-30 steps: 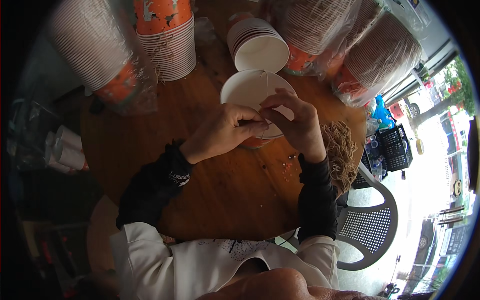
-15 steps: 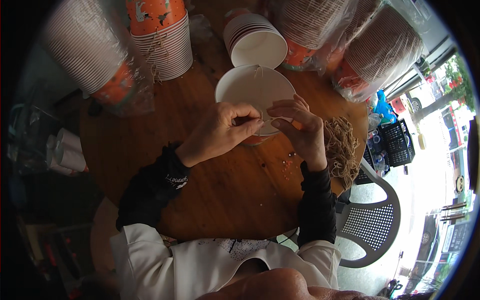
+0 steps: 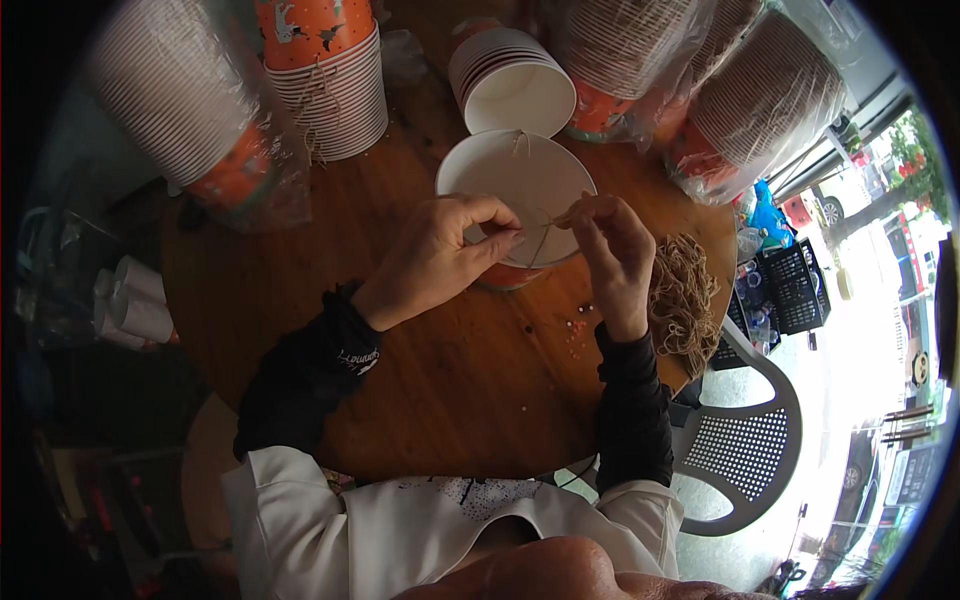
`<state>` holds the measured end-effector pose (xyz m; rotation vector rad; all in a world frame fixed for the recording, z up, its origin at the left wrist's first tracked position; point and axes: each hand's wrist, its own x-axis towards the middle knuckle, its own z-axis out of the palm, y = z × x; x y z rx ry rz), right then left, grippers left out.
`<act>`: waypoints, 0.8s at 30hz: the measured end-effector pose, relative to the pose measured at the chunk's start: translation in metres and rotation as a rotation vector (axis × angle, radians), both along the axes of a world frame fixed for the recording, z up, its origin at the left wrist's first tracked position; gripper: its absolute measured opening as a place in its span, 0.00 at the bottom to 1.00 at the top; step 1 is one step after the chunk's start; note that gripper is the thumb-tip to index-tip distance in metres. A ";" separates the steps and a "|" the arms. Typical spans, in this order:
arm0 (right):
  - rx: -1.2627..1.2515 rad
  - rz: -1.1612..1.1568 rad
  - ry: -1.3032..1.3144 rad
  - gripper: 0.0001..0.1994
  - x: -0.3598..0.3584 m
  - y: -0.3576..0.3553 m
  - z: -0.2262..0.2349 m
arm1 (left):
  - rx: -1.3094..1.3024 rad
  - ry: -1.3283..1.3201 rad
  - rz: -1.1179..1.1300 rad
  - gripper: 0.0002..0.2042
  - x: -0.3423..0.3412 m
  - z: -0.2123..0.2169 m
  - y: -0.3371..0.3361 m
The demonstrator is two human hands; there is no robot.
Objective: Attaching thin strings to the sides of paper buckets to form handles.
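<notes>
A white-lined paper bucket (image 3: 490, 165) with an orange outside stands on the wooden table in front of me. Thin tan string (image 3: 541, 242) is strung at its near rim, and another bit of string shows at the far rim. My left hand (image 3: 445, 245) pinches one part of the string over the near left of the bucket's mouth. Across from it, my right hand (image 3: 612, 250) is closed on another part by the right rim. Between the two hands the string crosses in a small loop. The fingertips partly hide where each strand runs.
A heap of tan strings (image 3: 684, 300) lies at the table's right edge, with small orange bits (image 3: 574, 338) left of it. Nested bucket stacks, (image 3: 330, 105) some in clear plastic, line the far side. A grey chair (image 3: 740, 450) and a black crate (image 3: 795, 287) stand at right.
My right hand has turned inward, its spread fingers now closed on the string, which is drawn out between the hands. The left hand has barely moved. The bucket has shifted slightly right.
</notes>
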<state>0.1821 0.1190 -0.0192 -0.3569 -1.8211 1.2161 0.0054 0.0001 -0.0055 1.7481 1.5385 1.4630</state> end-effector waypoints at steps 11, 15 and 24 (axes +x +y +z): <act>0.558 -0.241 -0.053 0.08 0.000 -0.004 0.008 | -0.184 -0.495 -0.206 0.10 0.003 0.009 -0.006; 0.907 -0.362 -0.154 0.10 0.002 -0.018 0.020 | -0.148 -0.688 -0.201 0.11 0.013 0.009 -0.005; 0.739 -0.219 -0.061 0.08 0.000 -0.023 0.023 | -0.030 -0.244 -0.230 0.08 0.021 -0.006 -0.004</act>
